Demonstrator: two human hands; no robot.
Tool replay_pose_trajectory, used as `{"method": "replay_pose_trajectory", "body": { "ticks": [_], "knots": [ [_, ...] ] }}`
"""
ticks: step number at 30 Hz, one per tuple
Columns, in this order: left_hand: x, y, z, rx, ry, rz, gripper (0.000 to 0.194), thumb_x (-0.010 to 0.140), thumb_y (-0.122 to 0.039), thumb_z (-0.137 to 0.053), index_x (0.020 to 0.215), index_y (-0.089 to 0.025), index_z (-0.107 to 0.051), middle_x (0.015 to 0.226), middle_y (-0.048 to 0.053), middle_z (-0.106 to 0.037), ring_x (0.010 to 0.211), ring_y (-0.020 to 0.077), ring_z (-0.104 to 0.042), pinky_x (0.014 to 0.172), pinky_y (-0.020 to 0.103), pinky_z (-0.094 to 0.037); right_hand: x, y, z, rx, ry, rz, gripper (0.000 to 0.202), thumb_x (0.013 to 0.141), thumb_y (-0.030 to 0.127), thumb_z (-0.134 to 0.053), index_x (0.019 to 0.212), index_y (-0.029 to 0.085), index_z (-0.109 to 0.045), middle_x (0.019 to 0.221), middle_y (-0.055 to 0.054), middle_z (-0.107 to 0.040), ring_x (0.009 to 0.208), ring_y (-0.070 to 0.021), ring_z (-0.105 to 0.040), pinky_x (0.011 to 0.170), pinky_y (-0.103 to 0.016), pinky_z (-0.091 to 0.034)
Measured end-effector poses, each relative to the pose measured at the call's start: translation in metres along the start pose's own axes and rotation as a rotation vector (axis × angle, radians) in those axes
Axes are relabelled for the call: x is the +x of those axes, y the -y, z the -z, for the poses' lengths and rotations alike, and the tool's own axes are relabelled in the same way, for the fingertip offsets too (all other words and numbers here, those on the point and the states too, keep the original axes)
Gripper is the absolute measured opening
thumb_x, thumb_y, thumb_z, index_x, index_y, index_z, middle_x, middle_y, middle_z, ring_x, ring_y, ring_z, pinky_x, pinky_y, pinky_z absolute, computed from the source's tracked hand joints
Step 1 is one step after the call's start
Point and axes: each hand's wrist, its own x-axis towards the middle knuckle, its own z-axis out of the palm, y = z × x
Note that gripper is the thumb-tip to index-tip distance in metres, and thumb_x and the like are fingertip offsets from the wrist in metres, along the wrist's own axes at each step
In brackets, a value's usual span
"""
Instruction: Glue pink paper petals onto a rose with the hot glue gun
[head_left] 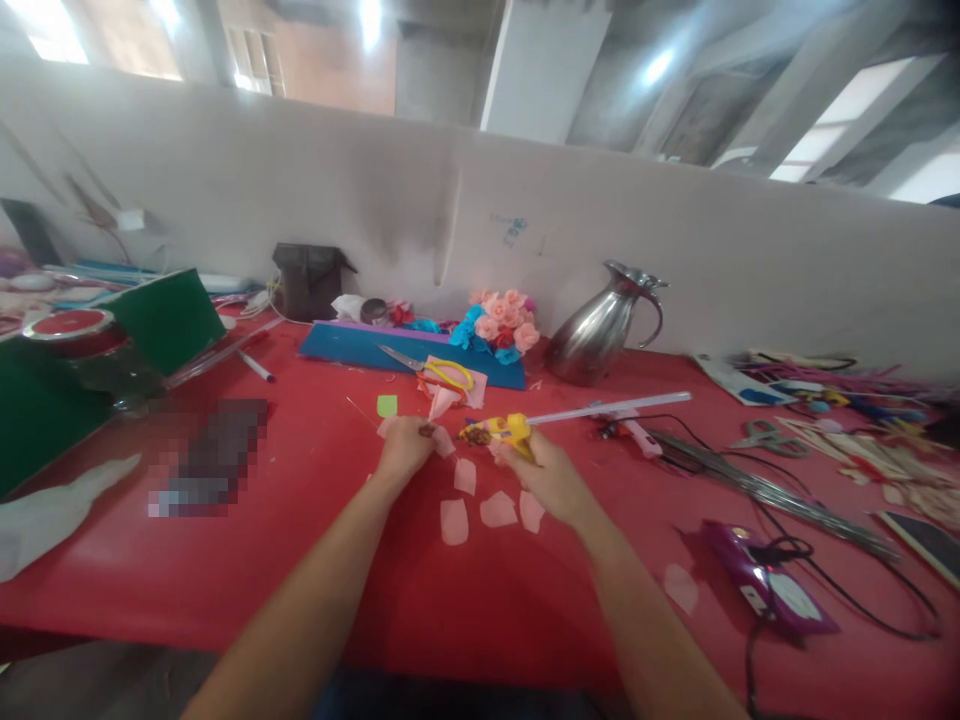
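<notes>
My left hand [407, 452] is closed, pinching a pink paper petal [444, 441]; a thin wire [361, 411] sticks out past it to the upper left. My right hand [551, 478] wraps round a yellow glue gun [510, 430], its darkened nozzle pointing left towards the pinched petal, a small gap between them. A long clear glue stick [615, 406] juts from the gun's back. Loose pink petals, such as one petal [454, 522] and another petal [499, 510], lie on the red table between my hands. Yellow-handled scissors [450, 375] rest just beyond.
Behind stand a bunch of paper flowers [499, 325] on a blue board [341, 345] and a steel jug [596, 335]. At right lie a purple power strip [772, 585] with black cords, wires [787, 500] and grey scissors [769, 438]. A lidded jar [97, 365] stands left.
</notes>
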Motion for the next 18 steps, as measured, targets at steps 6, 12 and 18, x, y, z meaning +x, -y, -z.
{"method": "replay_pose_trajectory", "body": {
  "ticks": [6, 12, 18],
  "knots": [
    [0.003, 0.008, -0.005, -0.139, -0.032, 0.029, 0.011, 0.057, -0.011, -0.062, 0.064, -0.017, -0.069, 0.067, 0.006, -0.069, 0.066, 0.0188, -0.061, 0.061, 0.027, -0.042, 0.018, -0.033, 0.017, 0.270, -0.145, -0.233, 0.038, 0.074, 0.051, -0.054, 0.088, 0.016, -0.055, 0.042, 0.006, -0.046, 0.035, -0.0100, -0.043, 0.038, -0.021, -0.029],
    [-0.002, -0.003, -0.002, -0.340, -0.023, 0.023, 0.012, 0.056, -0.020, -0.066, 0.067, -0.016, -0.069, 0.067, 0.005, -0.068, 0.064, 0.0181, -0.060, 0.062, 0.027, -0.042, 0.026, -0.050, 0.034, -0.188, -0.263, -0.362, 0.030, 0.080, 0.040, -0.047, 0.073, 0.015, -0.061, 0.060, -0.008, -0.062, 0.066, -0.0219, -0.062, 0.059, -0.029, -0.041],
    [-0.010, -0.014, -0.004, -0.458, 0.038, -0.088, 0.022, 0.058, -0.025, -0.068, 0.078, -0.015, -0.070, 0.073, 0.005, -0.068, 0.063, 0.0158, -0.058, 0.059, 0.025, -0.041, 0.014, -0.004, 0.016, -0.515, -0.317, 0.146, 0.018, 0.077, 0.030, -0.055, 0.082, 0.018, -0.068, 0.091, -0.011, -0.065, 0.090, -0.0243, -0.055, 0.082, -0.035, -0.037]
  ]
}}
